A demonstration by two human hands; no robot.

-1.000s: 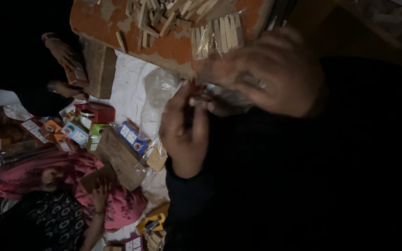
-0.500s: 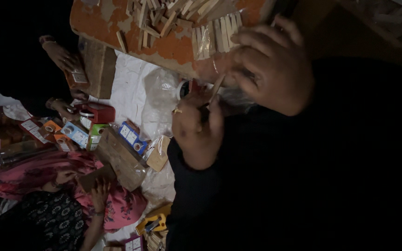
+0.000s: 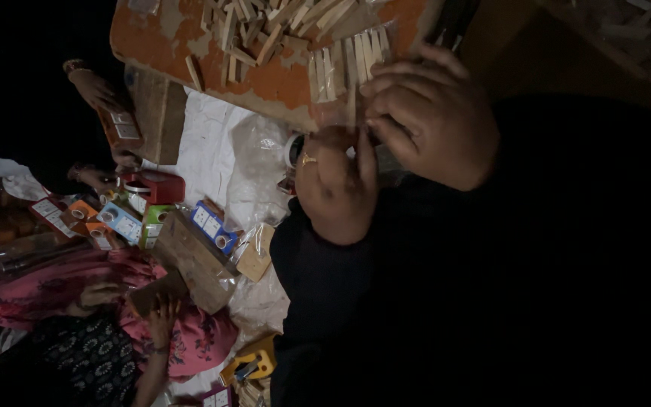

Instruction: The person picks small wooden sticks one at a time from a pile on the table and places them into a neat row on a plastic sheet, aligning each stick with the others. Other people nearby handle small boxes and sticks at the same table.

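Hands met at the near edge of the orange board [image 3: 265, 83], which served as counter. Right hand [image 3: 432, 124] had its grip curled shut over the lower end of a clear packet of wooden sticks [image 3: 346, 64]. Left hand [image 3: 334, 185], w/ a ring on one finger, had fingers bunched up against that same end, apparently pinching it; fingertips partly hidden, so the exact hold was unclear. Packet lay flat on the board, beside loose sticks [image 3: 258, 30].

Judged by look: packet light, sticks stiff but thin, prob. snap if bent. Film slippery and crinkly, so best held at the open end w/ sticks squared up, not mid-bag.

On the floor sheet [image 3: 205, 143] lay small coloured boxes [image 3: 209, 222]; another person in pink [image 3: 54, 290] sat further off.
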